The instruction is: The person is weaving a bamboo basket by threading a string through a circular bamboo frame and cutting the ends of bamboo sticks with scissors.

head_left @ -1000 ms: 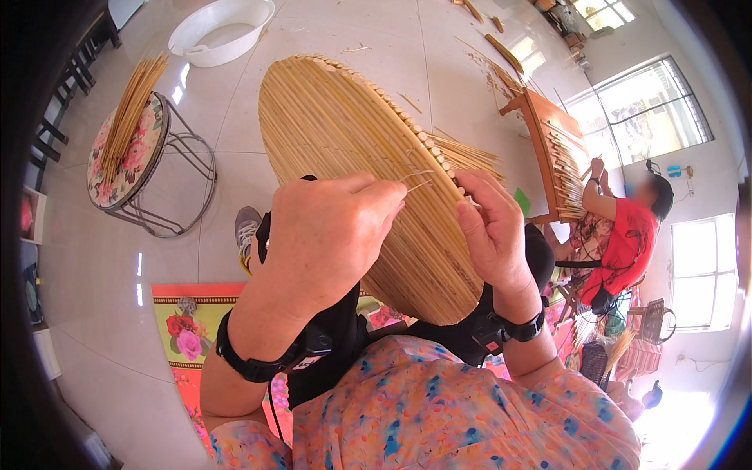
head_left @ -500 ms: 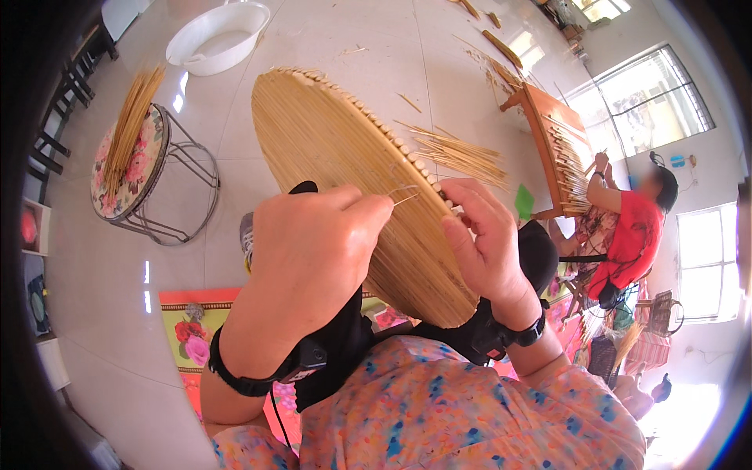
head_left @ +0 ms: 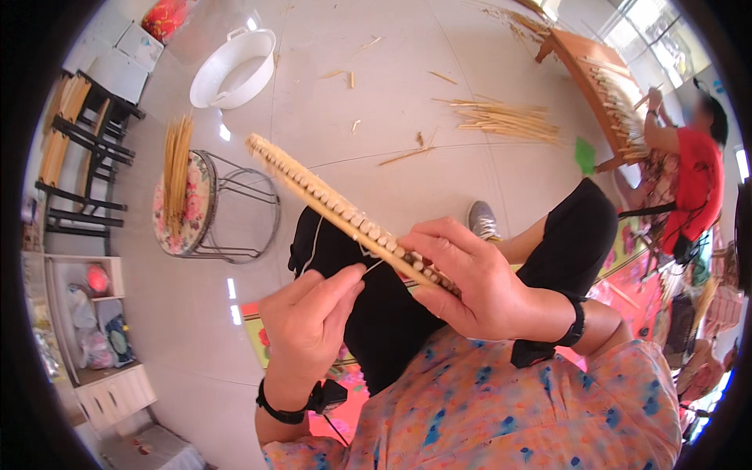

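Observation:
An oval panel of straw-coloured stalks point(head_left: 321, 196) is tilted so that its rim, lined with round cut ends, faces me. My right hand point(head_left: 486, 290) grips the near right part of that rim, thumb below and fingers above. Just below the panel, my left hand point(head_left: 309, 317) is closed in a pinch on a thin pale thread point(head_left: 376, 265), which runs up to the rim. More of the thread hangs in a loop over my dark-clothed leg. The panel's broad face is mostly turned out of sight.
A floral stool point(head_left: 210, 207) at left bears a bundle of stalks point(head_left: 177, 176). Behind it stands a white tub point(head_left: 235, 74). Loose stalks point(head_left: 505, 120) lie on the tiled floor. At right, a person in red point(head_left: 697, 184) works at a wooden bench point(head_left: 591, 86).
The panel has turned from showing its broad face to nearly edge-on. My left hand has dropped away from its face to below the rim, with the thread. The view has shifted.

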